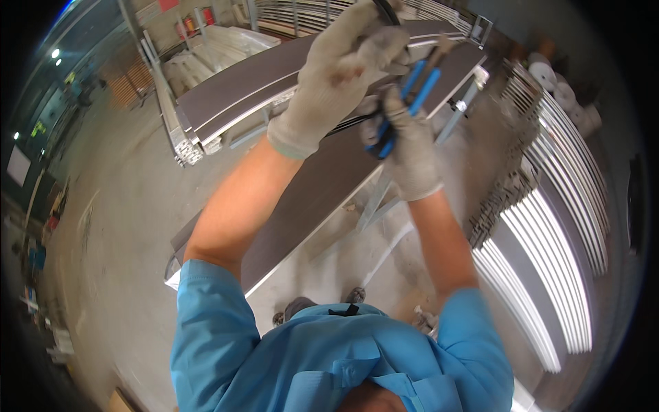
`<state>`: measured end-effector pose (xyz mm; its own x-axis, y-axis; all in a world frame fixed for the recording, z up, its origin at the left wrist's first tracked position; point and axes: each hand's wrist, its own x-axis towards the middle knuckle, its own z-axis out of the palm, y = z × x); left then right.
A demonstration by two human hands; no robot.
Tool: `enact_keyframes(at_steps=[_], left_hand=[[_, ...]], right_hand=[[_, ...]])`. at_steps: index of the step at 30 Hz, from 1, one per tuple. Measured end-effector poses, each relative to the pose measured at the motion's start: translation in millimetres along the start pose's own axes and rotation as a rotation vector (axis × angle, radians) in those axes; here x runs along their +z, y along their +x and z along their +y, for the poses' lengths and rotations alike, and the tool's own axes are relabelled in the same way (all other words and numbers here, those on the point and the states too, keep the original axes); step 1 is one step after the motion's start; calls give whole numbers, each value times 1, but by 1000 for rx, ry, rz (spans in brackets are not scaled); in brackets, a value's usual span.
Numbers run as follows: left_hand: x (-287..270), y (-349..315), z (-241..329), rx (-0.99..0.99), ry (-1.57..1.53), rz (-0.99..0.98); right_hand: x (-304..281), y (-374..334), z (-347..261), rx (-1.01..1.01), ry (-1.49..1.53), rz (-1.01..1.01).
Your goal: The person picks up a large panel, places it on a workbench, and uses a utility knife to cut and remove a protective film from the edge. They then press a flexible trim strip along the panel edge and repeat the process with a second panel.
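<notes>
My left hand [343, 72], in a stained pale work glove, is raised at the upper middle. Its fingers are curled round a thin black cord-like strip [386, 11], which comes out above the hand. A black length also runs from below that hand toward the other one. Close beside it, my right hand [410, 147], gloved too, grips a blue-and-black hand tool [424, 93]. Two blue bars of the tool stick up past the fingers, and motion blur hides its exact kind. Both hands are over long dark brown panels [309, 182] with pale edges.
More dark panels [240, 82] lie on a metal stand beyond. At right are stacked long silvery profiles [549, 254], with white rolls [546, 72] behind them. A metal trestle leg [374, 202] stands under the near panel. My shoes [355, 295] are on the grey floor.
</notes>
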<state>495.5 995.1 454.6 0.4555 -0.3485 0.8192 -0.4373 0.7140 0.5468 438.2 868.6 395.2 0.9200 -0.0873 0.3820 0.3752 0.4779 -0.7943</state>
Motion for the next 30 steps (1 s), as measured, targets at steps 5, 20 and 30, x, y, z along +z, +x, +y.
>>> enact_keyframes(at_steps=[5,20,30], left_hand=[[-56,-70,-33,-465,832,-421],[-155,17,-143,-661,646,318],[-218,210,-366,-193,1553,122]], right_hand=[[-115,71,-80,-175,-79,74],[-321,319,-194,-542,-267,280],[-329,366,-59,175,-522,175]])
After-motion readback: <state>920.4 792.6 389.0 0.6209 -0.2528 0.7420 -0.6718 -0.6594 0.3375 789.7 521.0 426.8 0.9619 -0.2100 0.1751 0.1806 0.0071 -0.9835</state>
